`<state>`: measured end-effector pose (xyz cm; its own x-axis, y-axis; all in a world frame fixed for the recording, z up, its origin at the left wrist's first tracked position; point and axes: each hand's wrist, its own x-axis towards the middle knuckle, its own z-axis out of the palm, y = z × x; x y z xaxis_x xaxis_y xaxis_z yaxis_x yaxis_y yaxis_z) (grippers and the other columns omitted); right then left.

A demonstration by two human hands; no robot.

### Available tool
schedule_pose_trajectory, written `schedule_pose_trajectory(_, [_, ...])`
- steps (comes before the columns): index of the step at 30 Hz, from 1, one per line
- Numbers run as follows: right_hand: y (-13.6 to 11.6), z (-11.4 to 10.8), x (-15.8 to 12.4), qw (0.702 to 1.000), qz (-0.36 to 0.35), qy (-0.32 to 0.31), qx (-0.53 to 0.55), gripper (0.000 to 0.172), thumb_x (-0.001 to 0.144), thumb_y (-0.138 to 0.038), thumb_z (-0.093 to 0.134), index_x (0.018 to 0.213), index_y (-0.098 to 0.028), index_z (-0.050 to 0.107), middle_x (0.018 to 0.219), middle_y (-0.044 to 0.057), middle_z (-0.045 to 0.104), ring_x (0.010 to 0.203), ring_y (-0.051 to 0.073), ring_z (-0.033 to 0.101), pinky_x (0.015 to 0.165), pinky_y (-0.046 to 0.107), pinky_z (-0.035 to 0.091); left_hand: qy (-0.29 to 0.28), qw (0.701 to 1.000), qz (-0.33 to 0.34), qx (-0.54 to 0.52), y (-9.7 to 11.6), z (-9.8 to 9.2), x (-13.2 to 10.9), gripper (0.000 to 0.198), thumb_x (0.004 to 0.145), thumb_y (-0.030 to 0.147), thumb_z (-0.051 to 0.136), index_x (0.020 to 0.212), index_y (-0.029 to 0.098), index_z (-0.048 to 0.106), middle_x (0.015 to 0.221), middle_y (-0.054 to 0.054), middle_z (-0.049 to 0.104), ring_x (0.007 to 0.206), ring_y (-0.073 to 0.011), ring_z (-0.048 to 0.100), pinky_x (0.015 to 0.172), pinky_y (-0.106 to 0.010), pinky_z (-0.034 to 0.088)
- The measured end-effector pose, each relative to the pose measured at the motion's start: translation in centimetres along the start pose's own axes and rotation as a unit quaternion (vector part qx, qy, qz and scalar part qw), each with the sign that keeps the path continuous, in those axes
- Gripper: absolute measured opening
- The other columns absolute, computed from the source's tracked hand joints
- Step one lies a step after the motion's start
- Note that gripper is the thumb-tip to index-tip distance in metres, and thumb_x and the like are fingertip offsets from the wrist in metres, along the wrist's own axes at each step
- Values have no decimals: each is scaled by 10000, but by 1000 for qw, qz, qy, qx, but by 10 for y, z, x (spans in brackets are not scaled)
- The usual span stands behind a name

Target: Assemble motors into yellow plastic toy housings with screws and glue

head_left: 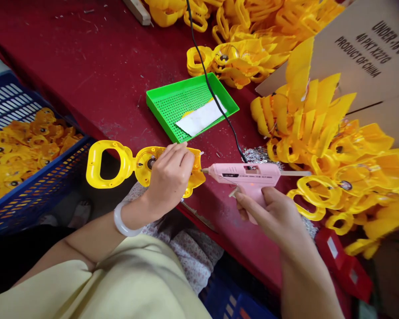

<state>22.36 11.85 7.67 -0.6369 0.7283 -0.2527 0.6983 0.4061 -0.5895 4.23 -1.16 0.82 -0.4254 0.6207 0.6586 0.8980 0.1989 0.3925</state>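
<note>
My left hand (171,177) is closed over a yellow plastic shell (111,164) that has a ring-shaped handle end pointing left. Inside the shell sits a small dark round part, partly covered by my fingers. In my right hand (272,212) is a pink hot glue gun (246,173), its nozzle pointing left at the shell's right end, touching it or very close. A glue stick (295,173) sticks out of the gun's back. Whatever my left fingertips press inside the shell is hidden.
A green tray (159,119) with a white paper lies ahead, a black cord crossing it. Yellow shells (362,150) pile up at right beside a cardboard box (362,53). A blue crate (60,164) of yellow parts stands left. Red boxes (342,261) lie lower right.
</note>
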Motion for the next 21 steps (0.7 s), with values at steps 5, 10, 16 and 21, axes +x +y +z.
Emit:
schedule_pose_trajectory(5, [0, 5, -4, 999, -32, 26, -28, 408, 779, -558, 616, 595, -217, 489, 456, 19, 596, 364, 121, 491, 360, 226, 334, 4, 1000, 2, -5, 0, 1, 0, 181, 946, 58, 458, 865, 76, 619, 906, -140, 695, 1043, -261, 676, 977, -414, 558])
schedule_pose_trajectory(10, [1, 16, -14, 982, -112, 111, -106, 352, 803, -481, 594, 588, -220, 494, 465, 28, 592, 356, 137, 498, 367, 244, 336, 10, 1000, 2, 0, 0, 1, 0, 192, 958, 80, 453, 860, 82, 619, 911, -136, 701, 1034, -257, 681, 969, -413, 565])
schedule_pose_trajectory(16, [-7, 17, -26, 956, -211, 140, -147, 333, 827, -364, 599, 562, -233, 446, 411, -27, 524, 304, 95, 415, 346, 227, 281, 13, 1000, 9, 8, 0, 1, 1, 168, 944, 62, 474, 884, 61, 630, 928, -147, 704, 1012, -262, 688, 960, -413, 569])
schedule_pose_trajectory(21, [-5, 4, -29, 977, -156, 110, -94, 361, 833, -410, 625, 551, -214, 515, 403, -20, 553, 317, 109, 488, 336, 212, 332, 12, 1000, 16, -7, -1, 1, 0, 156, 930, 34, 477, 895, 52, 628, 911, -142, 699, 1039, -265, 682, 967, -413, 571])
